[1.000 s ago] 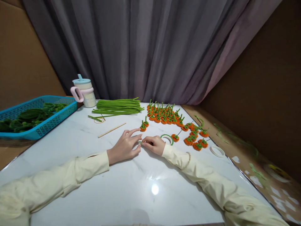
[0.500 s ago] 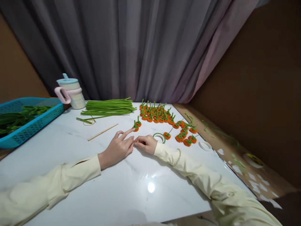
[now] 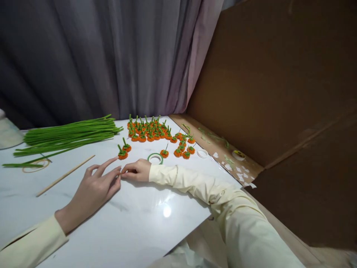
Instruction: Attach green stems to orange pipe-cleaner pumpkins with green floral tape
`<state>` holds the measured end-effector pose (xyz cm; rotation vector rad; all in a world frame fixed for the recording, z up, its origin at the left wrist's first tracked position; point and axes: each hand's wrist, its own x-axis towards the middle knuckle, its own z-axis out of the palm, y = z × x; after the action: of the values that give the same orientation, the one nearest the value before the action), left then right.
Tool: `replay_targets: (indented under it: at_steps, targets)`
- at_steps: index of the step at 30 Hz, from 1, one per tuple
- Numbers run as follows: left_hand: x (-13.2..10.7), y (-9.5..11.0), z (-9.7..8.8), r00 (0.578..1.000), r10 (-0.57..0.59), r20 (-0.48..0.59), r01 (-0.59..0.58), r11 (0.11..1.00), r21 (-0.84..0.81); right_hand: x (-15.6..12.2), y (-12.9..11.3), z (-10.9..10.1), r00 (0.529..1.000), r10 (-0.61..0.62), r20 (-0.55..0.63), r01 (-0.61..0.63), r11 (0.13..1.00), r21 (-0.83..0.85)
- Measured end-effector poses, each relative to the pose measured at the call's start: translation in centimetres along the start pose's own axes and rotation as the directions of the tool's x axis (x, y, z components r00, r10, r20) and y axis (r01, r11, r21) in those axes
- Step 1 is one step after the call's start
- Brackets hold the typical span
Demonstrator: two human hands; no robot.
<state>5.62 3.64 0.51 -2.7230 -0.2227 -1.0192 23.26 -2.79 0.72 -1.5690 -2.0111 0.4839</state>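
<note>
Broadly, a white counter (image 3: 134, 227) is noted, a bundle of green stems (image 3: 69, 134) laid at its far left. The left hand (image 3: 93, 188) is rested flat, fingers spread. The right hand (image 3: 137, 171) is curled closed, fingertips met with the left's; anything pinched cannot be told. A green tape roll (image 3: 155, 154) is set just beyond it, an orange pompom (image 3: 122, 154) just past the left forefinger.

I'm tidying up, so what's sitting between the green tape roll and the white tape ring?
In the head view, a few orange pieces with green stems lie between the green tape roll and the white tape ring.
</note>
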Motion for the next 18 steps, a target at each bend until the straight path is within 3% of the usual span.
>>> replay_targets:
  at_steps: [7,18]
  targets:
    - [0.12,0.19,0.03,0.998,-0.062,0.007,0.062,0.996,-0.059,0.05,0.19,0.05,1.000,0.000,-0.002,0.000,1.000,0.019]
    - [0.28,0.35,-0.45,0.980,-0.173,0.101,0.189,0.963,-0.190,-0.13,0.44,0.01,0.999,-0.015,-0.033,0.018,0.996,0.091]
